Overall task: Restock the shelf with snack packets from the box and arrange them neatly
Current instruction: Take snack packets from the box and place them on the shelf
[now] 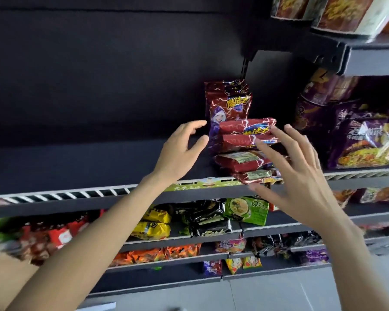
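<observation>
Flanking stacked red packets (245, 140) on shelf (76, 194), open hands.

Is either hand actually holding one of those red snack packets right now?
No: the left hand and right hand are both spread open beside the red packets, gripping nothing.

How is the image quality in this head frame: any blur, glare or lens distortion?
Head view: wide-angle bending curves the shelf rail; right hand is slightly motion-blurred, left hand sharper; glare streaks the red snack packets and purple bags; corner goods are soft.
</observation>
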